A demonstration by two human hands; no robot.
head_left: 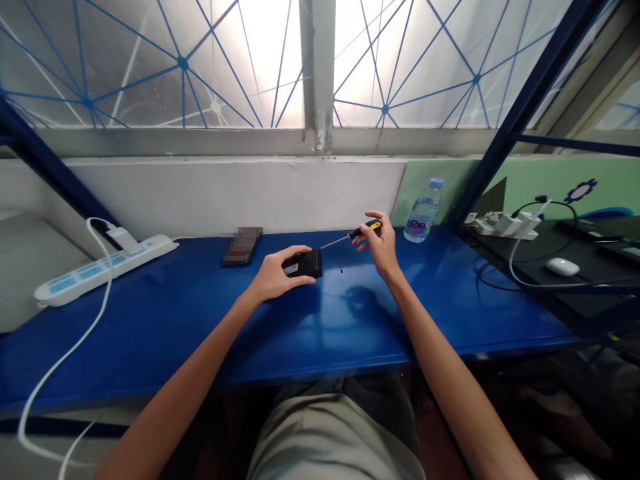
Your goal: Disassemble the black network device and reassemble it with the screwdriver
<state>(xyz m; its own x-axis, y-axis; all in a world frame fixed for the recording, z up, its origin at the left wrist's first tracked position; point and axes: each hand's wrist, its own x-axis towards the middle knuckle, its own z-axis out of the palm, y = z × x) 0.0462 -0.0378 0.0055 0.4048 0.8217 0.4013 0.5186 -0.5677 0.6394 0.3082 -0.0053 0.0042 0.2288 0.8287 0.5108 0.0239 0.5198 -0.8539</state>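
My left hand [280, 275] is wrapped around a small black box-shaped device [306, 265] with a pale label, held at the blue tabletop. In my right hand [381, 245] is a screwdriver [364, 230] with a black and yellow handle, gripped between thumb and fingers. Its thin metal shaft slants down to the left, and the tip meets the device's upper right corner; whether it sits in a screw is too small to tell. Tiny dark bits [341, 270], perhaps screws, lie on the table just right of the device.
A phone [242, 246] lies behind my left hand. A water bottle [424, 211] stands at the back right. On the left is a white power strip [107, 268] with a trailing cable. To the right, a white mouse [563, 267] rests on a dark neighbouring desk beyond a blue post.
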